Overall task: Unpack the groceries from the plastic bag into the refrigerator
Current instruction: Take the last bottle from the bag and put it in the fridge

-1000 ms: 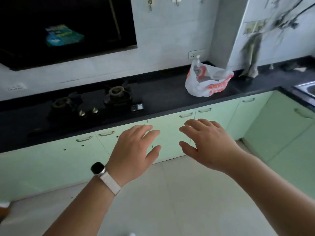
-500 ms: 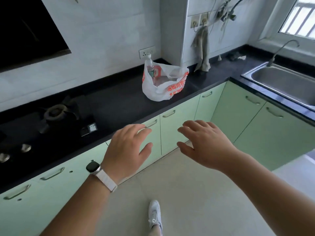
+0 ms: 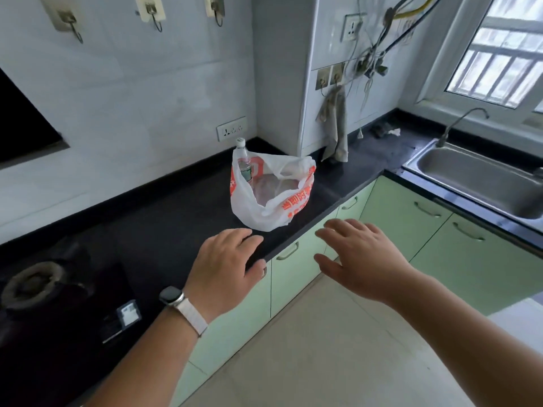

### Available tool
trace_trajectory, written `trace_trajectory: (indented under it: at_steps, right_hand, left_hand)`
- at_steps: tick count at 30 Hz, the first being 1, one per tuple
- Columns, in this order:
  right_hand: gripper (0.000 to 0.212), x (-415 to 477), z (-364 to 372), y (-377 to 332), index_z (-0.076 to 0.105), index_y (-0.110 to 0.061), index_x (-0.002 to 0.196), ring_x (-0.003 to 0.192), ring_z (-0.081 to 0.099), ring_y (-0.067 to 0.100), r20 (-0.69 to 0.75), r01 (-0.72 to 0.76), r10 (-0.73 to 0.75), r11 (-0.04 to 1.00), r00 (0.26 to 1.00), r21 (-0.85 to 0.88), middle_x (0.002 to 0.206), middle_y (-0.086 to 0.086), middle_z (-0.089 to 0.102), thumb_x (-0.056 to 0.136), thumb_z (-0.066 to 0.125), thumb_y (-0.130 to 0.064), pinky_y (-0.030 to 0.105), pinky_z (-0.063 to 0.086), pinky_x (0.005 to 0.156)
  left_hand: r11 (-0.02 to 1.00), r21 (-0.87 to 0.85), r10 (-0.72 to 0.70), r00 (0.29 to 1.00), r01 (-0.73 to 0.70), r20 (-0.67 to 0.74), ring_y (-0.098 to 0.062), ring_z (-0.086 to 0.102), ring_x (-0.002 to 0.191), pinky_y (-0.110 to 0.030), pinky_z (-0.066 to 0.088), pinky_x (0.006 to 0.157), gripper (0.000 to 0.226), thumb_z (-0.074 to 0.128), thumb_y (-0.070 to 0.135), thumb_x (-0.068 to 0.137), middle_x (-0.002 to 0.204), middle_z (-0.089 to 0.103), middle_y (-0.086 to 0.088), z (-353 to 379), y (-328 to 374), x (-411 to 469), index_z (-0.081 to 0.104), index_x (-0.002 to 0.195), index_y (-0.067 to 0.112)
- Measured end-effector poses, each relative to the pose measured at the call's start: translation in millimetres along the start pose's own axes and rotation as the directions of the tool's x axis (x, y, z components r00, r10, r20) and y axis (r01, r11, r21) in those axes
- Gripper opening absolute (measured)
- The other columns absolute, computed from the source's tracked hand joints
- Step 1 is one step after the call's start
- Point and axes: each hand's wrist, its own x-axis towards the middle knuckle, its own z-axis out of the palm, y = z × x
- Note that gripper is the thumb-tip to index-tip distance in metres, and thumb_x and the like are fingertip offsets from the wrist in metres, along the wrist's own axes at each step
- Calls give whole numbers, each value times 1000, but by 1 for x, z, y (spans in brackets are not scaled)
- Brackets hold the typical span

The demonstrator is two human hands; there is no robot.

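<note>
- Bag (image 3: 270,198) is set on worktop (image 3: 176,224), left of the sink (image 3: 470,177), bottle (image 3: 243,160) poking out.
- Left grip (image 3: 223,268) and right grip (image 3: 361,257) are held open, empty.
- Bag is judged soft and floppy; best taken by its handles.

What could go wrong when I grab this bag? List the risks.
1. The plastic bag sits near the front edge of the counter; a clumsy pull by the left hand or right hand, both open, might drag it off.
2. The bottle pokes out of the slack open mouth; lifting one handle alone could tip it out.
</note>
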Motion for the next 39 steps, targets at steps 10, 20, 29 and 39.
trace_trajectory:
  at_steps: [10,20,29,39]
  right_hand:
    - [53,105,29,35,41,-34,143,134,41,16,36,6,-8,999,999,49,145,-12,44,96,33,-59,34,30,110]
    - [54,273,64,120,40,-33,142,131,43,17,102,197,-209,973,973,116,144,-11,45,96,31,-60,35,31,109]
    - [55,387,73,188,40,-30,143,133,40,18,139,362,-400,902,906,236,145,-7,43,96,32,-58,38,32,112]
    - [53,456,95,185,40,-30,142,127,46,17,201,388,-468,858,861,336,141,-8,47,97,38,-58,38,36,111]
  left_hand:
    - [1000,-24,-18,998,19,68,-23,64,106,-41,54,83,43,47,42,90,114,68,0,43,-47,74,69,117,17]
    - [980,43,-197,970,192,144,-18,63,110,-38,55,88,41,48,44,89,118,67,5,106,-68,193,67,117,21]
    - [901,80,-434,888,427,150,-21,65,109,-36,57,85,39,65,36,86,119,67,1,155,-62,286,67,120,16]
    - [743,26,-662,728,669,178,-15,52,121,-26,47,94,47,62,37,93,132,54,5,187,-94,325,50,136,21]
